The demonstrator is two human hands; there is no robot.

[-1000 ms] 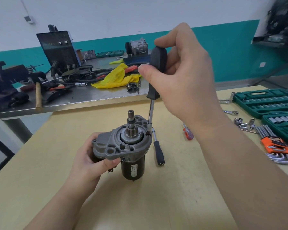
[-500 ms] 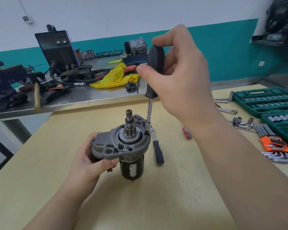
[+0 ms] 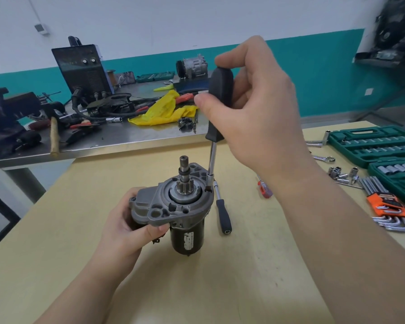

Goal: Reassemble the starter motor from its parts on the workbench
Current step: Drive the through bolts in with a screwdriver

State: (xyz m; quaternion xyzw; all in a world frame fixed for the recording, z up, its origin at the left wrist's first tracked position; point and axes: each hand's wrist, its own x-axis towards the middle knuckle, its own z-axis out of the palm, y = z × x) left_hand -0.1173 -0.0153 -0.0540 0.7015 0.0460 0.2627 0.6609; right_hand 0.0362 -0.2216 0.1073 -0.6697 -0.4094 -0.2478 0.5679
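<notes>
Starter motor (image 3: 180,211) stands upright on the pale wooden workbench (image 3: 80,253), shaft and pinion pointing up. The left hand (image 3: 129,230) grips its grey housing from the left side, thumb curled under the flange. The right hand (image 3: 255,108) holds the black handle of a nut driver (image 3: 216,127) above the motor, its steel shank nearly vertical, the socket end seated on a bolt at the housing's right edge. A second black-handled driver (image 3: 222,211) lies just beside the motor. Green socket cases (image 3: 374,143) and hex keys (image 3: 388,206) sit at the right.
</notes>
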